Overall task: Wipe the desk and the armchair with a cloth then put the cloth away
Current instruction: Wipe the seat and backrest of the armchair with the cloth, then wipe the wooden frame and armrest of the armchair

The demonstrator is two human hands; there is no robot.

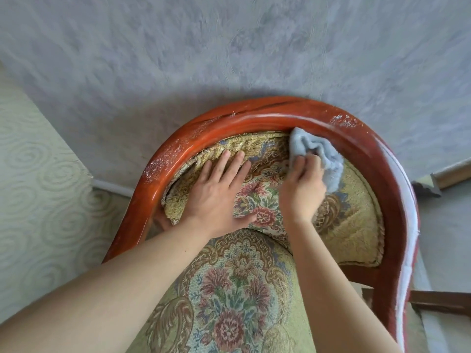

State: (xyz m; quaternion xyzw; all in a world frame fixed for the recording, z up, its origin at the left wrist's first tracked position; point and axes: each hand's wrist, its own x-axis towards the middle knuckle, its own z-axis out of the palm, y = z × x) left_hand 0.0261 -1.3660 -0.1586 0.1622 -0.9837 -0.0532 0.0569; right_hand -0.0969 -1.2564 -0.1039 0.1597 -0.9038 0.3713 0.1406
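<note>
The armchair has a curved red-brown wooden frame (254,121) and floral gold upholstery (351,225) on its back and seat. My left hand (219,194) lies flat, fingers apart, on the padded backrest at the left. My right hand (303,187) is closed around a crumpled light blue cloth (318,151), which presses against the top of the backrest just under the wooden rail. White specks of dust or worn finish show on the rail at the left and the far right.
A grey textured wall (229,47) stands right behind the chair. Pale green patterned wallpaper (38,187) covers the surface at the left. A baseboard (451,174) and a dark wooden piece (443,301) are at the right.
</note>
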